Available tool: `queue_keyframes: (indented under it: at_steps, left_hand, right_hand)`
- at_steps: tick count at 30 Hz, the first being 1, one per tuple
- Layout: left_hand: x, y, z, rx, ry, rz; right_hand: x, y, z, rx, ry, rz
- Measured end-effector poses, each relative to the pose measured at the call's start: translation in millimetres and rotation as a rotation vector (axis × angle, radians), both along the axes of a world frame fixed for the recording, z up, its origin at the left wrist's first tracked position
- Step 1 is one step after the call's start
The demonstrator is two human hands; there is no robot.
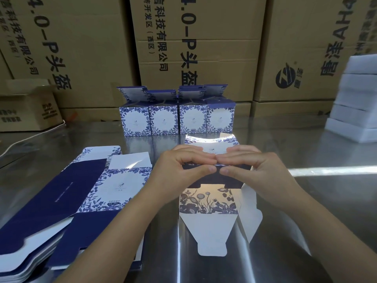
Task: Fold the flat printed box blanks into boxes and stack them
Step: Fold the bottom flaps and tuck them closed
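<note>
A half-folded blue-and-white floral box blank [210,203] lies on the steel table [306,201] in front of me, its white tongue flap pointing toward me. My left hand [181,170] and my right hand [251,168] meet over its far end, thumbs and fingers pinching a dark blue flap between them. To the left lies a pile of flat blanks [67,203], navy and floral sides up. Behind the hands stands a row of folded boxes [177,117] with their top flaps open.
Large brown shipping cartons [195,48] wall off the back of the table. A small open carton [26,107] sits at the back left. At the right edge rises a stack of white boxes [357,99]. A white cable [30,137] runs across the table's left.
</note>
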State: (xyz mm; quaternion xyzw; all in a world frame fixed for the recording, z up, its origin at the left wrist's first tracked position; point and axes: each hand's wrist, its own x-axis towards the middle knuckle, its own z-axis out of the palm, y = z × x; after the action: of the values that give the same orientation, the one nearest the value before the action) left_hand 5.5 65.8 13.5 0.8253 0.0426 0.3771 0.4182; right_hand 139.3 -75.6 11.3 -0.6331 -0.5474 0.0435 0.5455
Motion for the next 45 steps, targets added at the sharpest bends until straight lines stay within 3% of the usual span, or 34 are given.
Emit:
queue_keyframes:
  at_steps: [7,23,32,39,45]
  left_hand:
    - [-6.3,10.4,6.9,-0.015,0.127,-0.081]
    - [-5.4,18.1,0.3,-0.057,0.111,-0.184]
    - [-8.2,24.5,3.1,-0.019,0.164,-0.108]
    - [-9.7,27.5,0.0,-0.058,-0.015,0.116]
    - [-6.5,24.4,-3.6,-0.032,-0.033,0.189]
  right_hand:
    - [9.2,-8.2,6.4,-0.016,0.086,0.054]
    - [9.1,-7.4,2.5,-0.001,0.106,0.066]
    - [12.8,-7.5,2.1,-0.010,0.087,0.020]
    - [15.8,-7.5,-2.8,0.096,0.152,-0.133]
    - [14.0,-7.4,-4.2,0.114,0.137,-0.163]
